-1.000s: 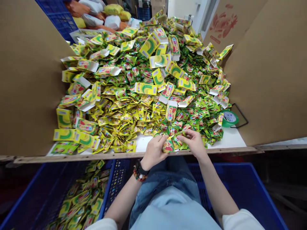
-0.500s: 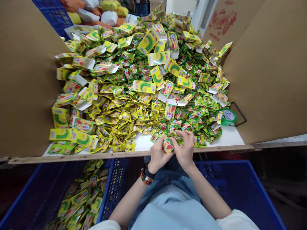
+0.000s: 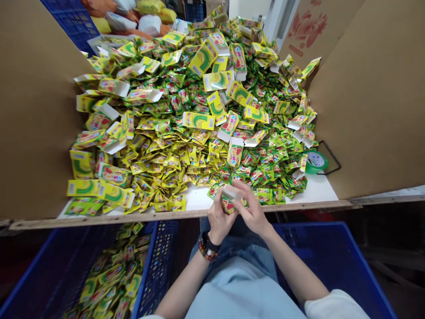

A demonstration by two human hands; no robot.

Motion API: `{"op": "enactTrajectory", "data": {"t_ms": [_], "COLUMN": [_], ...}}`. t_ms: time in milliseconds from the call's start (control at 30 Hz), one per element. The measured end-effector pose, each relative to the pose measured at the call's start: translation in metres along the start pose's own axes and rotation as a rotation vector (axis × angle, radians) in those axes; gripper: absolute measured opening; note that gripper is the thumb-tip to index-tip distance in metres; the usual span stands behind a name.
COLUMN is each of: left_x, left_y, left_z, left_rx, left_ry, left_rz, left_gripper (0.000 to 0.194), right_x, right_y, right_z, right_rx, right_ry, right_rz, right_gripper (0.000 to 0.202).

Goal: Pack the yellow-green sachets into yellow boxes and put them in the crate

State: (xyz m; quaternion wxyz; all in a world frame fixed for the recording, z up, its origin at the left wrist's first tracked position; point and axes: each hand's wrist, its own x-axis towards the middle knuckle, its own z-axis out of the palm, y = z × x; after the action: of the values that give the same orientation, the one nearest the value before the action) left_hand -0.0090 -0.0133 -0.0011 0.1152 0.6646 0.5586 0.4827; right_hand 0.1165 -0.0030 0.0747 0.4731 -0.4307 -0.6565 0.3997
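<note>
A small candy box with a white open flap is held upright near the front edge of the table. My left hand is closed around its left side and base. My right hand has its thumb and fingers on the box's right side and flap. The inside of the box cannot be made out. Just beyond the hands lie green candy packets, with yellow candy packets to the left. Several open-ended boxes, such as one with a white flap, rest on the heap.
Cardboard walls flank the heap. A green tape roll sits by the right wall. Below the wooden table edge are a blue crate with filled boxes at left and another blue crate at right.
The box has turned so its white flap now faces up. My right hand has shifted slightly left and its fingers have moved over the box's opening.
</note>
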Motion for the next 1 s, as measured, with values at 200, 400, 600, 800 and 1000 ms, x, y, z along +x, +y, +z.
{"op": "enactTrajectory", "data": {"t_ms": [200,400,600,800,1000], "left_x": [0.007,0.008,0.006,0.005,0.001], "left_y": [-0.008,-0.004,-0.002,-0.003,0.003], "left_z": [0.003,0.002,0.002,0.003,-0.008], "left_rx": [-0.012,0.052,0.022,0.000,-0.042], "left_ry": [-0.034,-0.252,-0.223,-0.219,-0.166], "left_rz": [0.216,0.046,0.049,0.021,0.027], "left_gripper": [0.051,0.055,0.061,0.055,0.048], "right_x": [0.003,-0.005,-0.005,-0.004,-0.009], "right_y": [0.023,0.023,0.024,0.024,0.028], "right_z": [0.018,0.019,0.021,0.015,0.009], "right_rx": [0.670,0.192,0.009,-0.036,-0.130], "right_ry": [0.079,0.033,0.131,0.034,-0.174], "right_rz": [0.503,0.172,0.178,0.019,-0.102], "right_gripper": [0.057,0.036,0.034,0.033,0.035]}}
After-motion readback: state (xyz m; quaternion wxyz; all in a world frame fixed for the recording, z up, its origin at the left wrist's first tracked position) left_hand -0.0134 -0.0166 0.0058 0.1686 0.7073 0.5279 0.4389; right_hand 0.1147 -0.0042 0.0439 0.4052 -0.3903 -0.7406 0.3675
